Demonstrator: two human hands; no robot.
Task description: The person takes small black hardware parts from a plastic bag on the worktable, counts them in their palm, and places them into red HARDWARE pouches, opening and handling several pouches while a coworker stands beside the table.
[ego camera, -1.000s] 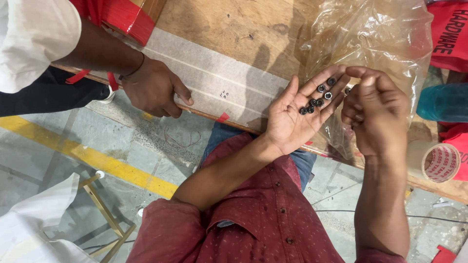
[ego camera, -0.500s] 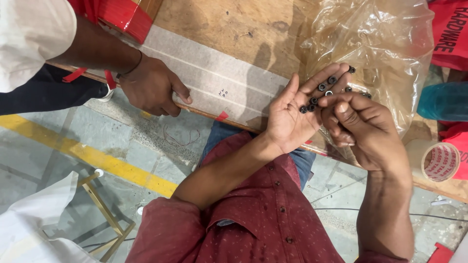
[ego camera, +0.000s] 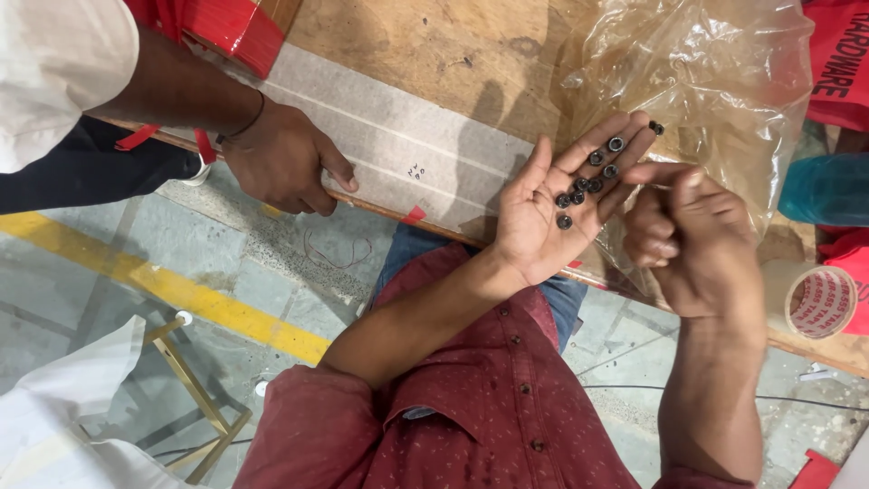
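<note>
Your right hand (ego camera: 692,237) has lifted off the nuts (ego camera: 588,177), fingers curled; whether it holds one cannot be told. Your left hand (ego camera: 552,213) lies flat and open. Tilting it could spill them.

Worn wooden bench (ego camera: 434,45) with clear plastic bag (ego camera: 715,81), tape roll (ego camera: 819,301), red packets (ego camera: 231,27).

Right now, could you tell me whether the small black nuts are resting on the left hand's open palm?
Touching. The head view shows the small black nuts lying directly on the left hand, spread across its upturned palm and fingers, with no gap beneath them.
</note>
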